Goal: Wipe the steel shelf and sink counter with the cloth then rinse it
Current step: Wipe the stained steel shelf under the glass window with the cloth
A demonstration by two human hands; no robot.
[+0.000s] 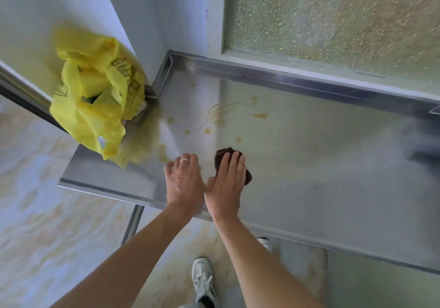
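Crumpled dark-brown cloth (220,156) on stained steel shelf (297,153), near front edge

Bright daylight through the frosted window (333,22) softly sheens the steel shelf (309,165); edges bend and blur.
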